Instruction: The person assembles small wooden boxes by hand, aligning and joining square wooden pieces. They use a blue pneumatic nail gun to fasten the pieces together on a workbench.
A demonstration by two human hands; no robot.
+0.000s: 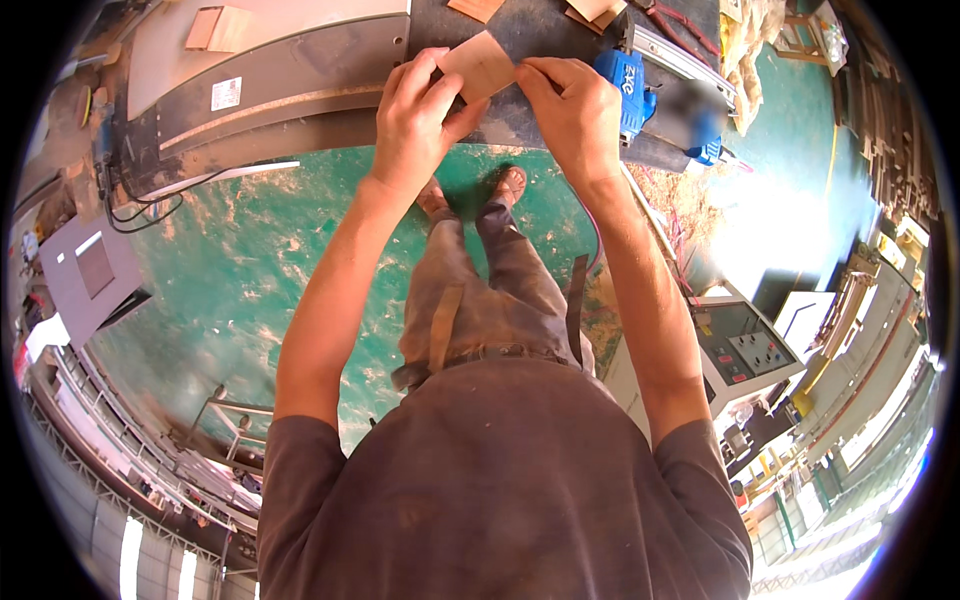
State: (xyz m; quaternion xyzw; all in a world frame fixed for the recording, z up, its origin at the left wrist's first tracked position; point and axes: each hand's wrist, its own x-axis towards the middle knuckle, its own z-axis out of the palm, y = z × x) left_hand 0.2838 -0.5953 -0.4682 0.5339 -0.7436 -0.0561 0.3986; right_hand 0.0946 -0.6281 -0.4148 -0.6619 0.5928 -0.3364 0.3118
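Note:
A small, flat, squarish piece of wood is held up in front of me, over the near edge of the dark work table. My left hand grips it along its left side, fingers above and thumb toward the lower edge. At the right corner of the piece, my right hand has its thumb and forefinger pinched together at the edge. Whether that pinch bears on the wood or on something tiny cannot be made out. Just right of my right hand is a blue machine part on the table.
More wood pieces lie at the far left, with another block at the far middle. A metal rail runs along the right. A control box with knobs stands to my right. Sawdust litters the green floor.

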